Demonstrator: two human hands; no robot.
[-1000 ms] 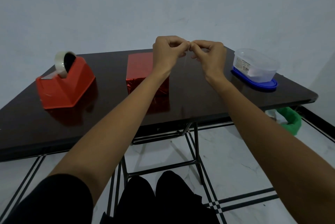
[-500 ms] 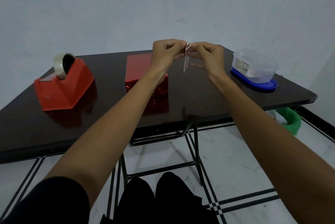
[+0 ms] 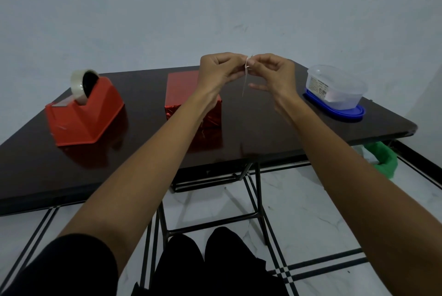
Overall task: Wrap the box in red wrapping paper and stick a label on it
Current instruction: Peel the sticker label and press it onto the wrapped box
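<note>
1. Pinching a thin white label (image 3: pixel 245 80) at its top, left hand (image 3: pixel 220 70) and right hand (image 3: pixel 272 73) meet above the table (image 3: pixel 263 128), fingers (image 3: pixel 236 67) clamped on it, likely peeling its backing.
2. The box (image 3: pixel 181 90), already in red paper, waits on the table behind the left forearm, handy for sticking.
3. The tape dispenser (image 3: pixel 88 113) stands aside, left.

The plain wall (image 3: pixel 215 8) at the back is a pale blue-grey. A wide dark brown table with a shiny top (image 3: pixel 263 133) stands in front of it. The top is so glossy that it shows soft reflections. Thin black metal legs with cross bars (image 3: pixel 259 190) hold it up. The white stone floor with faint grey veins (image 3: pixel 311 212) has thin black lines. A soft green thing (image 3: pixel 385 161) sits low by the table's right end. The light is dim.
</note>
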